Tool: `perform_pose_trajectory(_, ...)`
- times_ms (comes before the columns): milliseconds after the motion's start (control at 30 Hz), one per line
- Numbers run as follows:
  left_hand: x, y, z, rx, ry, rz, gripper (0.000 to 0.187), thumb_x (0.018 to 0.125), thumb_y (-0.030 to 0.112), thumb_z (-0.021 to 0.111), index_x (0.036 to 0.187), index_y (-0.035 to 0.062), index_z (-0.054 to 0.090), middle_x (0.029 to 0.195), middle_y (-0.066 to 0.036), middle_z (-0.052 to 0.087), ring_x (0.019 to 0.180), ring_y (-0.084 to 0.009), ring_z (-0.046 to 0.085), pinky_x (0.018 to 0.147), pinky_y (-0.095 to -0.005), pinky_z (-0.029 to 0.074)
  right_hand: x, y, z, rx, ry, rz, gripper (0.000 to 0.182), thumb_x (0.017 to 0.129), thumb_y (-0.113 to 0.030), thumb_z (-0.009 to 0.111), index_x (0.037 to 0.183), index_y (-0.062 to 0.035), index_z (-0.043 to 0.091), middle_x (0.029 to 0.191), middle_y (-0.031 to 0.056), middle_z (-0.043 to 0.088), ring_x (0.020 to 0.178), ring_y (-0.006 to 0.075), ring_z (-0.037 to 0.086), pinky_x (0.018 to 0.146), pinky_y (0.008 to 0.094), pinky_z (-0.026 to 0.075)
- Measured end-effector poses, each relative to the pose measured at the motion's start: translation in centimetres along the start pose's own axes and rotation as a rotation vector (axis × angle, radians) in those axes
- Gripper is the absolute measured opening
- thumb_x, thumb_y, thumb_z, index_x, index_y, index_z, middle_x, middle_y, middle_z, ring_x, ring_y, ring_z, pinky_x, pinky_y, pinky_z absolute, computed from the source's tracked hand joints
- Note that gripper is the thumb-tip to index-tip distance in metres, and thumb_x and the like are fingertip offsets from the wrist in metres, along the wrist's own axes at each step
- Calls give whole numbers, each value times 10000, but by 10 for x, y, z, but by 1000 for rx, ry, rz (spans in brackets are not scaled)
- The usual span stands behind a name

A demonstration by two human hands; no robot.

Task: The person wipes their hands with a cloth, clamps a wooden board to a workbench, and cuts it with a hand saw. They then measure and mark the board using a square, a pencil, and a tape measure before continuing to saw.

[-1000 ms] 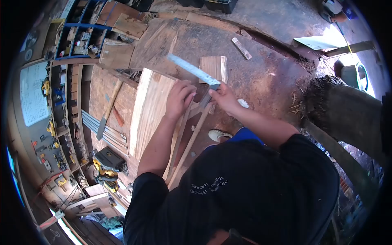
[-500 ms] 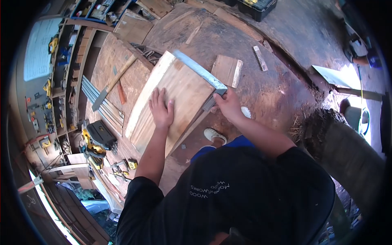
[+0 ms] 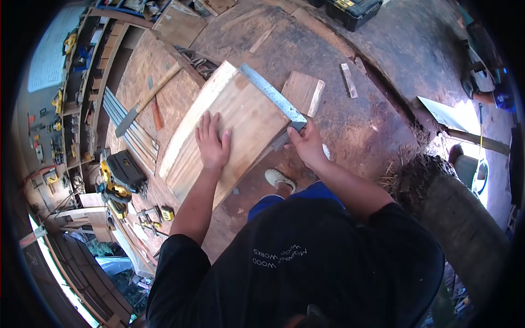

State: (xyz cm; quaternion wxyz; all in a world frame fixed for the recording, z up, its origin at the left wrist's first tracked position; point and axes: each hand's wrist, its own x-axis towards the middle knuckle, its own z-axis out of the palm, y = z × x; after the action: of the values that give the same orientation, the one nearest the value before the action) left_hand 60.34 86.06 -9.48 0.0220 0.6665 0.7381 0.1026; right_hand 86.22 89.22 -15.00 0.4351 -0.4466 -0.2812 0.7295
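Observation:
A thick pale wooden board (image 3: 246, 109) with a bright bare long edge lies slanted in front of me. My left hand (image 3: 212, 143) rests on its top face, fingers stretched and thumb apart. Along the board's far right end runs a long grey metal bar (image 3: 273, 94). My right hand (image 3: 307, 143) pinches the near end of this bar at the board's corner, thumb and fingers closed. A darker grey piece (image 3: 281, 140) shows beside the board's side edge, right by those fingers; the hand partly covers where it meets the bar.
A hammer-like long-handled tool (image 3: 143, 101), an orange-handled tool (image 3: 157, 115) and metal bars (image 3: 123, 117) lie at the left. Nearby are a yellow-black power tool (image 3: 112, 188) and clamps (image 3: 149, 217). Wood offcuts (image 3: 303, 93) lie beyond the bar. A trunk-like post (image 3: 448, 191) stands right.
The whole view has shifted slightly. Both hands keep nearly the same places, the left on the board and the right on the metal bar.

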Motion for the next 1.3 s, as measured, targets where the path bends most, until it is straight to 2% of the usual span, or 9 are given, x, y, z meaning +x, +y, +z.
perform_pose_trajectory(133,0,-3,1,0,-10,-11,533,914,338,526,1396,131,431,1500,-164,329,1408,-333,257,1152,-497,133,0,2,-1,2,-4,13,249,936,-56,560,1141,15,438,912,62,575,757,111,605,600,266,578)
perform_pose_trajectory(200,0,-3,2,-1,-8,-16,534,913,339,527,1395,130,433,1499,-165,330,1406,-333,260,1151,-498,135,2,6,-3,2,-21,26,327,936,-43,555,1234,4,429,965,68,559,798,119,588,599,277,591)
perform_pose_trajectory(433,0,-4,4,4,27,1,526,914,350,529,1385,130,448,1493,-167,342,1402,-330,272,1145,-502,148,5,6,-4,-103,4,53,275,942,-67,557,1168,18,425,927,84,584,736,124,617,581,277,581)
perform_pose_trajectory(600,-1,-4,4,6,30,-17,531,909,360,540,1381,133,453,1492,-162,346,1400,-326,276,1144,-504,151,5,1,-6,-59,-37,81,289,943,-46,543,1199,11,422,1013,108,604,803,162,650,617,291,597)
perform_pose_trajectory(733,-1,-6,3,10,17,-38,539,905,379,548,1384,152,453,1493,-151,346,1402,-317,275,1149,-499,149,5,-2,-4,6,-64,95,289,945,-58,546,1190,18,413,961,102,598,767,157,641,591,294,596)
perform_pose_trajectory(1000,-2,-6,1,51,-12,-98,556,936,467,459,1404,168,434,1514,-136,317,1426,-303,237,1168,-490,121,5,-13,-22,-77,3,-52,266,951,-63,539,1183,1,426,1003,119,595,810,176,642,652,313,605)
perform_pose_trajectory(1067,-2,-6,3,48,-33,-99,561,944,486,432,1405,167,433,1517,-133,314,1426,-288,240,1171,-491,123,4,-19,-24,-92,-10,-103,274,950,-82,554,1184,-21,427,961,83,588,789,166,633,662,317,587)
perform_pose_trajectory(1133,-3,-10,3,35,-38,-111,563,947,494,419,1399,159,436,1514,-132,320,1424,-280,246,1171,-492,130,-2,-28,-21,-126,-74,-174,275,951,-88,557,1193,-41,436,968,68,595,798,156,633,662,306,581)
perform_pose_trajectory(1300,-15,-13,3,-131,45,-155,510,955,454,431,1341,127,496,1476,-145,375,1409,-293,272,1172,-471,149,-22,-28,-4,-101,-218,-141,258,953,-75,550,1185,-30,447,995,79,608,807,155,636,646,302,588)
